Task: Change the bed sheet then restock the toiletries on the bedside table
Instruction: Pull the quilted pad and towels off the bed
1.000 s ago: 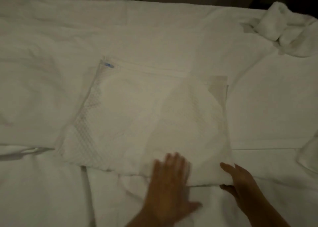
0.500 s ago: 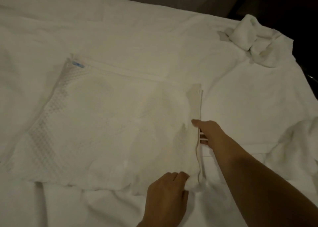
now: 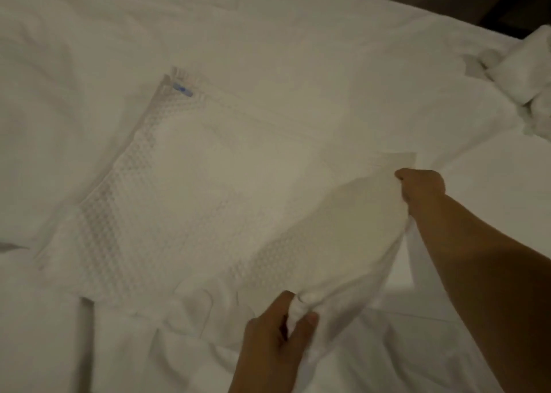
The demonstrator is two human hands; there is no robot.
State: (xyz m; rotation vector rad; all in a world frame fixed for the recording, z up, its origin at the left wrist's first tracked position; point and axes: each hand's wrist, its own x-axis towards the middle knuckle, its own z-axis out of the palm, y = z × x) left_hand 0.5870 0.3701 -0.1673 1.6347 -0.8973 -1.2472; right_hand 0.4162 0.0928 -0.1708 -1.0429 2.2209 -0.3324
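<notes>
A white folded towel (image 3: 208, 202) with waffle-weave bands and a small blue tag lies flat on the white bed sheet (image 3: 89, 50). My left hand (image 3: 277, 336) pinches the towel's near right corner between thumb and fingers. My right hand (image 3: 420, 187) grips the towel's far right corner. The right edge of the towel is raised off the sheet between my two hands. No toiletries or bedside table show in this view.
A heap of crumpled white linen (image 3: 524, 67) sits at the bed's far right corner. Dark floor (image 3: 507, 2) shows beyond the bed's far edge at the upper right. Wrinkled sheet folds run along the near side.
My right hand slid up the towel's right edge to its far corner and took hold. My left hand closed on the near corner. The right edge has lifted.
</notes>
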